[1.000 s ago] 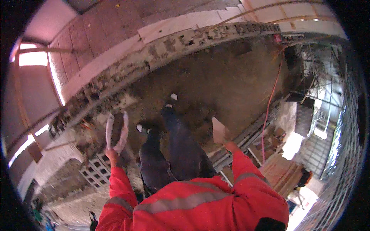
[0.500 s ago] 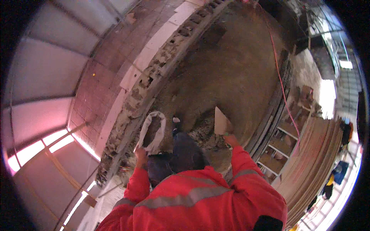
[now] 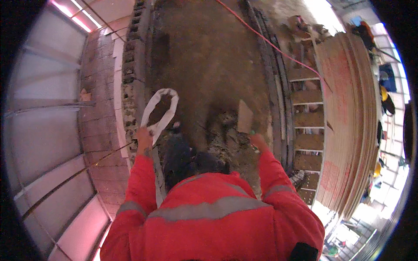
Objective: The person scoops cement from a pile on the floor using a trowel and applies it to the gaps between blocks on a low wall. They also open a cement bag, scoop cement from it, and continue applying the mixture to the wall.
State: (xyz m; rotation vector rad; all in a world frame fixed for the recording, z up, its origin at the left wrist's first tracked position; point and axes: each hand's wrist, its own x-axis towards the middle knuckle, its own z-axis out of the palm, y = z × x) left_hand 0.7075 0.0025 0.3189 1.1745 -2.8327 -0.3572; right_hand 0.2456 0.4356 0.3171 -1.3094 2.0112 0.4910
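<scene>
My left hand [image 3: 143, 137], at lower left of centre, grips the near end of a white sack [image 3: 171, 104] with a thick oval rim around a dark middle. My right hand [image 3: 258, 140], right of centre, grips a trowel [image 3: 244, 115] with a broad pointed blade, held over the dirt floor [image 3: 209, 61]. Between the hands lies rough dark loose material [image 3: 224, 130], like mortar or soil; I cannot tell which. My dark-trousered legs [image 3: 176, 156] show below it, under my red sleeves.
A block ledge [image 3: 129, 65] runs along the left, beside pale sheeting walls [image 3: 52, 130] with thin rods. On the right are long boards [image 3: 278, 87], a ladder-like rack [image 3: 308, 115], stacked wooden sheets [image 3: 344, 126] and a red cord [image 3: 270, 41].
The view has swung round, so the ledge now runs upright on the left. My legs are mostly hidden below the chest. Both hands still hold the sack and trowel.
</scene>
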